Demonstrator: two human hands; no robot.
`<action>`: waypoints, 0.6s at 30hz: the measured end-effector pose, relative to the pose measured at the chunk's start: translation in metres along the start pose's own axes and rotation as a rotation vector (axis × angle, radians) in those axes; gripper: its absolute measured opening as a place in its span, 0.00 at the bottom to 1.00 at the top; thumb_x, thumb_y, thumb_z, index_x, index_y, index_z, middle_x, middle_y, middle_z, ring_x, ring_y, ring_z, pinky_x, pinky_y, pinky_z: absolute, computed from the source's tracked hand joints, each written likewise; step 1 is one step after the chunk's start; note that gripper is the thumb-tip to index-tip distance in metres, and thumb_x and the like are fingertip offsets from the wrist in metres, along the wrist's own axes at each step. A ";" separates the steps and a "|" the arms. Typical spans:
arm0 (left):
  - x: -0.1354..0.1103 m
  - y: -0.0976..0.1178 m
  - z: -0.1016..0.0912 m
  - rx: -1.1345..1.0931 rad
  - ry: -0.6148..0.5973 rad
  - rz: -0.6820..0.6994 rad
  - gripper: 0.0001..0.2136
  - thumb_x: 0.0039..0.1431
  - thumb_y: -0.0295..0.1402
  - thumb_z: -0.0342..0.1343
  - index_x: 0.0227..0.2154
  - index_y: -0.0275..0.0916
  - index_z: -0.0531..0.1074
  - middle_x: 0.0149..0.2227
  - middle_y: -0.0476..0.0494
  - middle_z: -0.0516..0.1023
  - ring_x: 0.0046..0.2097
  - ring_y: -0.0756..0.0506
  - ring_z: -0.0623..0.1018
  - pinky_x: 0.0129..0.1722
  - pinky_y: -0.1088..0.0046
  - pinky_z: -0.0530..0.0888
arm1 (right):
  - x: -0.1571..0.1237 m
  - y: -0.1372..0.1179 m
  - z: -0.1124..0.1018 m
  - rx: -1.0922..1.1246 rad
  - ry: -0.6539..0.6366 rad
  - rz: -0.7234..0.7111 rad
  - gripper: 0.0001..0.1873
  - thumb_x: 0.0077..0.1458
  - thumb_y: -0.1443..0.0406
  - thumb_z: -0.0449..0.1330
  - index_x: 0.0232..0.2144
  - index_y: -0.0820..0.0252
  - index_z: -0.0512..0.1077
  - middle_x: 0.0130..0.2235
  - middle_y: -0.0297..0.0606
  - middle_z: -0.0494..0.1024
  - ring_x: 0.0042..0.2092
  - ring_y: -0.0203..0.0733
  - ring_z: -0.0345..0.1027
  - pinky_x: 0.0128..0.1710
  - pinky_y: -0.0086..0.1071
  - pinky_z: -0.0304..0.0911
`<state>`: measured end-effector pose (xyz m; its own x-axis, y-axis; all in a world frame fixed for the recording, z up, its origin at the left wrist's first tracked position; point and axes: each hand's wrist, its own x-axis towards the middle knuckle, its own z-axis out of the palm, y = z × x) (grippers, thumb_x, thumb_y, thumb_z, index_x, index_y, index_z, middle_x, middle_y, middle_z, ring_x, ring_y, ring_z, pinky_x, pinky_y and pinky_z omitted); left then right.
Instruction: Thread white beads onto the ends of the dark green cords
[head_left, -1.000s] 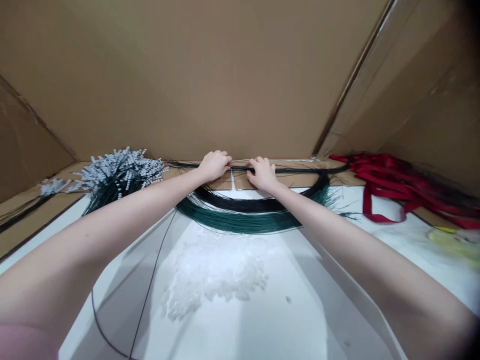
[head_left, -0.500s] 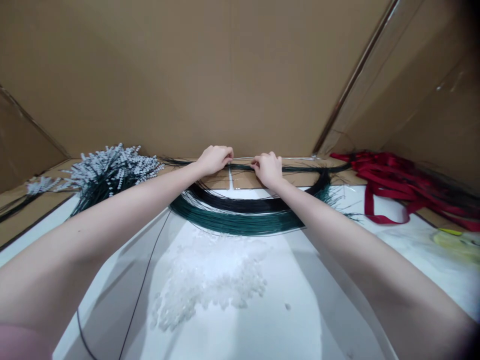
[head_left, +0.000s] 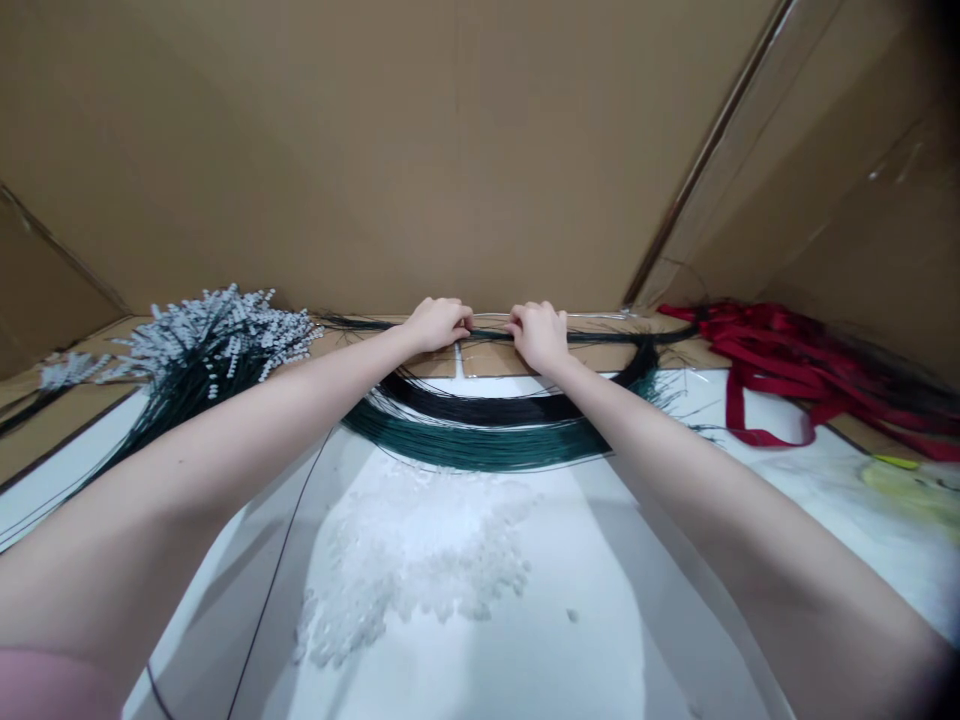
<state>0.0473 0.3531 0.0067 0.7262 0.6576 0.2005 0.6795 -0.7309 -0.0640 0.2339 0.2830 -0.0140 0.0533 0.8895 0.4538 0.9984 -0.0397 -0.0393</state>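
Observation:
Both arms reach far forward over a white table (head_left: 525, 640). My left hand (head_left: 437, 323) and my right hand (head_left: 538, 334) are closed side by side on a thin bundle of dark wires (head_left: 600, 338) that runs along the foot of a cardboard wall (head_left: 420, 160). Only a small gap separates the two fists. Just below them lie a curved bundle of black wire (head_left: 487, 408) and a curved bundle of dark green wire (head_left: 480, 447). A heap of small clear beads (head_left: 420, 560) sits on the table nearer to me.
A spray of dark stems tipped with white beads (head_left: 210, 335) lies at the left. Red ribbons (head_left: 795, 370) are piled at the right by a slanted cardboard panel (head_left: 862, 180). A yellow-green item (head_left: 911, 490) rests at the right edge. One loose black wire (head_left: 277, 570) crosses the table.
My hands have drawn slightly closer together on the dark wire bundle. The view has shifted a little, so the beaded stems sit further left.

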 end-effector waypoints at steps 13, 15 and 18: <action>-0.002 0.006 0.001 0.008 0.052 0.016 0.12 0.67 0.37 0.55 0.45 0.33 0.73 0.46 0.41 0.77 0.49 0.43 0.77 0.53 0.56 0.74 | -0.005 0.002 -0.007 0.065 0.055 0.001 0.13 0.65 0.61 0.59 0.48 0.62 0.73 0.51 0.43 0.75 0.53 0.48 0.70 0.53 0.49 0.67; -0.001 0.008 0.000 0.012 0.046 0.008 0.12 0.67 0.37 0.56 0.44 0.33 0.73 0.46 0.41 0.77 0.49 0.43 0.77 0.52 0.56 0.74 | -0.004 0.002 -0.006 0.066 0.043 0.007 0.13 0.65 0.61 0.59 0.47 0.62 0.73 0.50 0.43 0.76 0.51 0.46 0.72 0.51 0.47 0.68; 0.000 0.010 -0.001 0.012 0.048 -0.011 0.12 0.67 0.38 0.55 0.44 0.33 0.73 0.45 0.41 0.77 0.48 0.43 0.77 0.52 0.56 0.74 | -0.004 0.002 -0.003 0.072 0.013 0.026 0.13 0.66 0.60 0.58 0.47 0.62 0.73 0.47 0.41 0.77 0.45 0.43 0.74 0.46 0.43 0.71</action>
<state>0.0537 0.3455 0.0072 0.7132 0.6555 0.2484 0.6886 -0.7215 -0.0731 0.2355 0.2778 -0.0135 0.0795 0.8824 0.4637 0.9930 -0.0293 -0.1144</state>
